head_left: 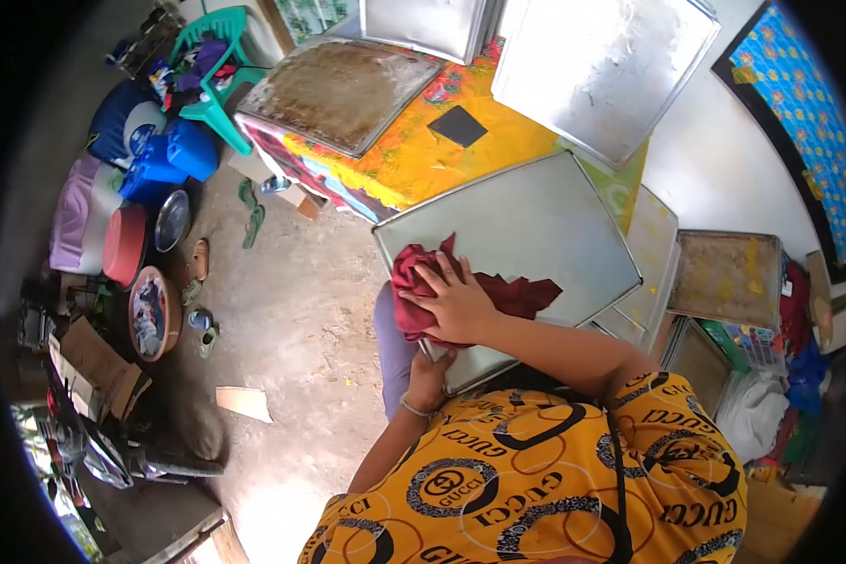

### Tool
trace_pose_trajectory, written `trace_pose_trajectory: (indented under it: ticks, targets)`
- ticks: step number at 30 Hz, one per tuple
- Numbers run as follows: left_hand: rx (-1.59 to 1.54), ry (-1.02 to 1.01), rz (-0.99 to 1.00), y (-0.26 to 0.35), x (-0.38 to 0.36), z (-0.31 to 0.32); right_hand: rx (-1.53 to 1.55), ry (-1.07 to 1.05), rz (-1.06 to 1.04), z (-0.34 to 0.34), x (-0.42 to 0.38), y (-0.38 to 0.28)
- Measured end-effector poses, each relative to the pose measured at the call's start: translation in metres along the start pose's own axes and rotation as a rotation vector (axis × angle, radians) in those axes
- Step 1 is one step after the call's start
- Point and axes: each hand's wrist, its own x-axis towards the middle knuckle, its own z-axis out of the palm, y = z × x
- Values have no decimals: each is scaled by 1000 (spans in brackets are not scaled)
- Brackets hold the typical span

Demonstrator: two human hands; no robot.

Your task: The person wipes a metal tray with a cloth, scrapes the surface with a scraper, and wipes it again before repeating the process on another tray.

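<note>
A flat metal tray [545, 211] with a raised rim lies tilted over my lap, its far side by the table. Near its lower left corner, my left hand [429, 383] is closed on the edge, with the thumb on top and the other fingers mostly hidden. My right hand [459, 305] lies on a bunched dark red cloth [517, 293], pressing it against the tray's surface with fingers spread. One end of the cloth trails to the right under my forearm, and another part hangs around the tray's left edge.
A table with a yellow patterned cover [404, 174] bears a stained tray [334, 89], a dark square piece [458, 126] and upright trays [602, 70]. More trays [724, 273] stand at the right. Left are a green chair [218, 94], blue jerrycans [164, 160], basins [125, 244] and sandals [254, 226].
</note>
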Motion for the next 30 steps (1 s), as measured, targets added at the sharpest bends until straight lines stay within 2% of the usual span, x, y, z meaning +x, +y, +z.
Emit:
trace_pose_trajectory:
  ticks: [4, 9, 15, 18, 25, 30]
  targets:
    - [74, -9, -41, 3, 1, -2, 1, 168, 12, 6, 28, 7]
    - [17, 54, -34, 2, 2, 0, -69, 272, 168, 3, 50, 53]
    - [-72, 114, -32, 10, -5, 13, -223, 194, 537, -23, 32, 144]
    - [-56, 140, -55, 18, -7, 20, -203, 198, 718, -31, 19, 187]
    - [-131, 173, -53, 19, -11, 28, -287, 255, 930, -41, -1, 254]
    - [-117, 223, -34, 8, -3, 11, -242, 156, 1077, -62, -46, 258]
